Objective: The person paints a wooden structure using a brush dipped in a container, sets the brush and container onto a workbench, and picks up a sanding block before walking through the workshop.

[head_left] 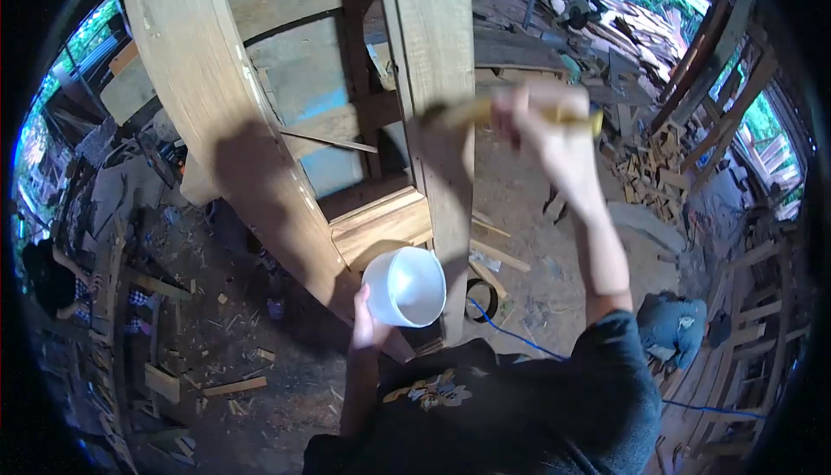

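Observation:
My left hand (367,330) is wrapped around the side of a white plastic cup (378,289), tilted so its open mouth faces right. The inside looks pale, and whatever it may hold is hard to make out. My right hand (545,116) is closed on the yellowish handle of a paintbrush (467,115), both smeared by motion. The brush's dark end lies over the straight upright board (437,34) of a large wooden frame; whether it touches is unclear. A wide curved board (186,51) forms the frame's left side, and a short wooden crosspiece (381,224) joins the two near the cup.
A blue cable (519,336) runs past my right side. Wood offcuts (653,172) are heaped at the right, with scraps (234,386) on the dirt floor. Another person (65,280) is low at the far left. A dark ring (481,299) lies beside the frame.

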